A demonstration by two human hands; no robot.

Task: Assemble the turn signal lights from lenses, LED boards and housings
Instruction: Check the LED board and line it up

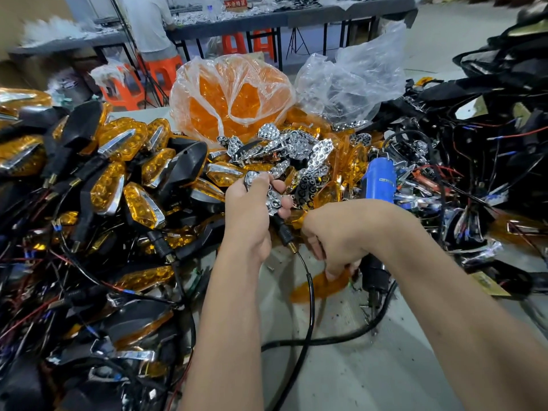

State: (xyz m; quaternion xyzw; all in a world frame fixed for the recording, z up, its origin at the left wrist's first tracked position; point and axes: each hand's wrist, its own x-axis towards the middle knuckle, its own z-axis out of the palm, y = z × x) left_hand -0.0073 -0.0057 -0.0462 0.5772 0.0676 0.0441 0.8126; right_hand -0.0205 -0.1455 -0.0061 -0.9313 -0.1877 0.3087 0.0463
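Observation:
My left hand (252,209) grips a black housing with a chrome reflector board (271,200) set in it; its threaded stem (286,235) and black wire hang down below the palm. My right hand (335,241) is lower and to the right, fingers curled down and pinching an orange lens (320,284) that lies blurred on the grey tabletop (370,366). Loose chrome reflector boards (299,152) are heaped just beyond both hands.
Finished amber-and-black turn signals (118,179) with wires pile up on the left. A plastic bag of orange lenses (234,96) stands behind the heap. A blue tool (381,179) and a black tool (375,274) lie by my right hand. Black wired housings (474,149) fill the right.

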